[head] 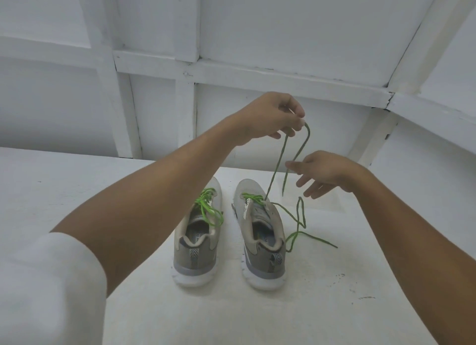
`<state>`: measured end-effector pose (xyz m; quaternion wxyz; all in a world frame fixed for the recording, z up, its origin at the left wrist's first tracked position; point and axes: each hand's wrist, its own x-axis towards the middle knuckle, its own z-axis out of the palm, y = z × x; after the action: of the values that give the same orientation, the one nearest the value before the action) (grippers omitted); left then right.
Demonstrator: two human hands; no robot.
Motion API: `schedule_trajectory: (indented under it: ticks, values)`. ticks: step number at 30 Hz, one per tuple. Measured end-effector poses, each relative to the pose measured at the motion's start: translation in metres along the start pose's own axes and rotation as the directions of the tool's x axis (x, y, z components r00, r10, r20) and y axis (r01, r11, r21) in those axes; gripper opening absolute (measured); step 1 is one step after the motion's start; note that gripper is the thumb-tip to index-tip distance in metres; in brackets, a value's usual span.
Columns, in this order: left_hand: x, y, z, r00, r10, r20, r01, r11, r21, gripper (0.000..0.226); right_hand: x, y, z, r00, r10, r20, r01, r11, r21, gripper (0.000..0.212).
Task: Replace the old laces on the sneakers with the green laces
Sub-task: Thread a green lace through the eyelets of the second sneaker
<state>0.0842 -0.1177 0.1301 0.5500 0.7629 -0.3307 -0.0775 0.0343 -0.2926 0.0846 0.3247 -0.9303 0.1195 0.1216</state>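
Observation:
Two grey sneakers stand side by side on the white table, heels toward me. The left sneaker (pixel 198 231) carries a bright green lace tied over its tongue. The right sneaker (pixel 260 228) is partly laced with a green lace (pixel 277 164). One end of that lace rises from the eyelets to my left hand (pixel 273 118), which pinches it high above the shoe, and the tip hangs back down. My right hand (pixel 322 173) pinches the hanging part lower, its other fingers spread. The lace's other end (pixel 301 221) lies looped on the table right of the shoe.
The white table (pixel 334 280) runs up to a white panelled wall (pixel 257 48) behind the shoes. A few dark specks mark the table at the right. My white sleeve (pixel 51 288) fills the lower left corner.

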Motion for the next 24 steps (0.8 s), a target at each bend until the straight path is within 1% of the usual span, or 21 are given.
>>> schedule_trajectory:
  ticks: [2, 4, 6, 10, 12, 14, 16, 17, 19, 20, 21, 22, 23, 24]
  values:
    - [-0.002, 0.003, 0.001, 1.000, 0.008, 0.016, -0.008, 1.000, 0.009, 0.010, 0.002, -0.002, -0.003, 0.998, -0.019, -0.058, 0.018, 1.000, -0.024, 0.056]
    - [-0.006, 0.005, 0.005, 0.999, 0.019, 0.050, -0.020, 1.000, 0.010, 0.010, 0.006, -0.002, -0.004, 0.987, -0.092, -0.134, 0.088, 0.996, -0.036, 0.052]
    - [-0.012, 0.007, 0.010, 0.995, 0.033, 0.091, -0.034, 0.999, 0.009, 0.010, 0.014, 0.001, -0.005, 0.972, -0.142, -0.186, 0.144, 0.990, -0.002, 0.048]
    - [-0.025, 0.008, 0.020, 0.989, 0.063, 0.131, -0.065, 0.998, 0.012, 0.008, 0.025, 0.012, -0.009, 0.977, -0.157, -0.146, 0.179, 0.971, 0.158, 0.046]
    - [-0.033, 0.006, 0.026, 0.986, 0.065, 0.154, -0.067, 0.998, 0.009, 0.009, 0.032, 0.021, -0.012, 0.980, -0.170, -0.106, 0.188, 0.963, 0.193, 0.033]
    - [-0.042, 0.002, 0.031, 0.980, 0.050, 0.190, -0.051, 0.999, 0.002, 0.011, 0.036, 0.028, -0.016, 0.989, -0.135, -0.064, 0.146, 0.958, 0.247, 0.018]
    - [-0.052, -0.003, 0.037, 0.973, 0.031, 0.230, -0.030, 1.000, -0.005, 0.015, 0.037, 0.031, -0.019, 0.994, -0.070, -0.086, 0.098, 0.920, 0.379, 0.023]
    - [-0.057, -0.006, 0.040, 0.969, 0.022, 0.244, -0.021, 1.000, -0.008, 0.016, 0.036, 0.031, -0.019, 0.993, -0.027, -0.119, 0.081, 0.871, 0.484, 0.024]
    - [-0.066, -0.010, 0.047, 0.961, 0.002, 0.275, 0.002, 1.000, -0.013, 0.017, 0.036, 0.029, -0.019, 0.983, 0.058, -0.172, 0.076, 0.730, 0.679, 0.023]
    - [-0.069, -0.011, 0.049, 0.956, -0.016, 0.293, 0.019, 1.000, -0.009, 0.017, 0.037, 0.027, -0.019, 0.977, 0.089, -0.195, 0.087, 0.668, 0.739, 0.023]
    - [-0.070, -0.012, 0.049, 0.949, -0.040, 0.314, 0.038, 0.999, 0.012, 0.016, 0.040, 0.027, -0.020, 0.967, 0.114, -0.227, 0.105, 0.633, 0.767, 0.024]
    - [-0.070, -0.014, 0.047, 0.942, -0.067, 0.329, 0.051, 0.997, 0.057, 0.016, 0.043, 0.027, -0.021, 0.957, 0.129, -0.260, 0.125, 0.625, 0.771, 0.023]
    - [-0.068, -0.017, 0.043, 0.940, -0.099, 0.326, 0.064, 0.991, 0.118, 0.016, 0.045, 0.028, -0.021, 0.950, 0.132, -0.284, 0.137, 0.641, 0.755, 0.021]
    - [-0.064, -0.021, 0.038, 0.948, -0.133, 0.289, 0.082, 0.980, 0.181, 0.019, 0.045, 0.028, -0.022, 0.947, 0.122, -0.298, 0.140, 0.679, 0.721, 0.018]
